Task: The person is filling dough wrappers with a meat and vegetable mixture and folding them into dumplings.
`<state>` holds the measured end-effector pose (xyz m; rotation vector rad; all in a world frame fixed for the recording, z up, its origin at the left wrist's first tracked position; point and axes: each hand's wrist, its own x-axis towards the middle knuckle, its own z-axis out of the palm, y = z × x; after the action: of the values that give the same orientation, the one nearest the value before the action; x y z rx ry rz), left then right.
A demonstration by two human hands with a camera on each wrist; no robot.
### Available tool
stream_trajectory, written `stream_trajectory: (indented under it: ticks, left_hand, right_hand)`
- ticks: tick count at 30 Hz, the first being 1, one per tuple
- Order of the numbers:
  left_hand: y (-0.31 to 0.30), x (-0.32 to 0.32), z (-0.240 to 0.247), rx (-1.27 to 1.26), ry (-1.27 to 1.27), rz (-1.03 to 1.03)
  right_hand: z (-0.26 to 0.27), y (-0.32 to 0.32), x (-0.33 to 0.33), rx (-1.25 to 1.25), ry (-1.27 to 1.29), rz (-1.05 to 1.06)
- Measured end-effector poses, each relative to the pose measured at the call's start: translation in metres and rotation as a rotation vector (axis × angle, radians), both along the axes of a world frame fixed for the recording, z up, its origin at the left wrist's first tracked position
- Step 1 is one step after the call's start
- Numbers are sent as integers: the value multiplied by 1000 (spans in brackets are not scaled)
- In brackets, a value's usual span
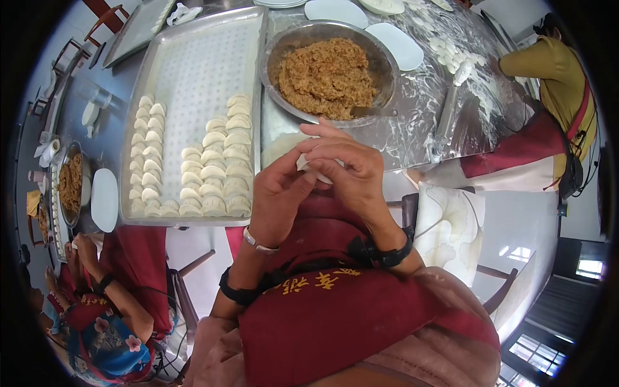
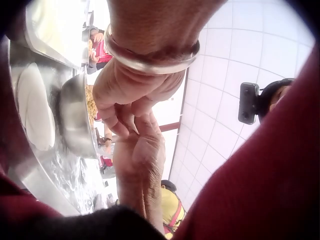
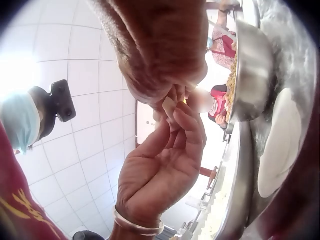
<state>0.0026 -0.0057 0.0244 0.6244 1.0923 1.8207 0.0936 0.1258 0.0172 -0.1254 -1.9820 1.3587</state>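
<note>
In front of the apron, my left hand (image 1: pixel 278 193) and right hand (image 1: pixel 356 173) meet fingertip to fingertip around a small white dumpling (image 1: pixel 316 171). Fingers and thumbs of both hands pinch its edge and hide most of it. The right wrist view shows a pale bit of its dough (image 3: pixel 169 107) between the fingertips. Just beyond the hands, partly covered by them, a flat white dough wrapper (image 3: pixel 281 145) lies on the metal table. To the left stands a metal tray (image 1: pixel 256 77) with several rows of pleated dumplings (image 1: pixel 213 171) along its near end and left side.
Behind my hands is a metal bowl (image 1: pixel 265 68) of brown filling with a utensil handle (image 1: pixel 375 111) at its rim. White plates (image 1: pixel 396 46) stand behind it. A rolling pin (image 1: pixel 451 106) lies on the floured right side. People work at left and right (image 1: pixel 548 71).
</note>
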Motion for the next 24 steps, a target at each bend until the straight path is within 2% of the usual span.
stream_trajectory:
  ticks: [5,10,14,20,24]
  left_hand:
    - [-2,-2,1,-123,48,14]
    - [-3,-4,-2,-120,135,-29]
    - [-4,-2,2,-154,103,-21]
    - [-5,-4,0,-172,117,-49]
    - [-8,-5,-7,-173,162,-78]
  right_hand:
    - [3,-6,-2,-156,24,10]
    - [4,-6,-1,-99,-13,41]
    - [1,0,1,-20,-19,71]
    - [9,-8,1,-137,-36,64]
    - [6,-2,2,-37,-73,138]
